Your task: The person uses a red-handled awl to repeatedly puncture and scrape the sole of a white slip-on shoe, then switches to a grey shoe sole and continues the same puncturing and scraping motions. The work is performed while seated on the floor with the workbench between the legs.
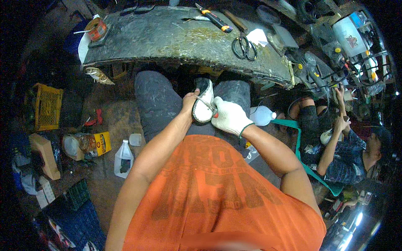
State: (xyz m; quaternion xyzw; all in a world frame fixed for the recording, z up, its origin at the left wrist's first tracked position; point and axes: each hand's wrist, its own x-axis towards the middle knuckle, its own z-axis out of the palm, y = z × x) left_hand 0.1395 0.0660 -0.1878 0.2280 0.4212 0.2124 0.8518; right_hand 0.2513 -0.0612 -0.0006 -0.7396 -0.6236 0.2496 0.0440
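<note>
A black and white shoe piece (202, 108) is held above my knees, narrow end pointing up. My bare left hand (189, 103) is closed on its left side, thumb near the rim. My right hand (230, 116), in a white knit glove, is closed on a red-handled tool (215, 113) at the piece's right side; its thin metal part crosses the white face, and its tip is hard to make out. Beyond my knees is a worn workbench (146, 42) with a utility knife (220, 22), black-handled scissors (244, 49) and a crumpled white scrap (257, 37).
A tape roll (96, 29) sits at the bench's left end. Jugs (261, 115) flank my legs, with a yellow crate (48, 106) at left. At right, a co-worker (347, 154) sits beside a green plastic seat (297, 154) and a cluttered rack of tools (335, 58).
</note>
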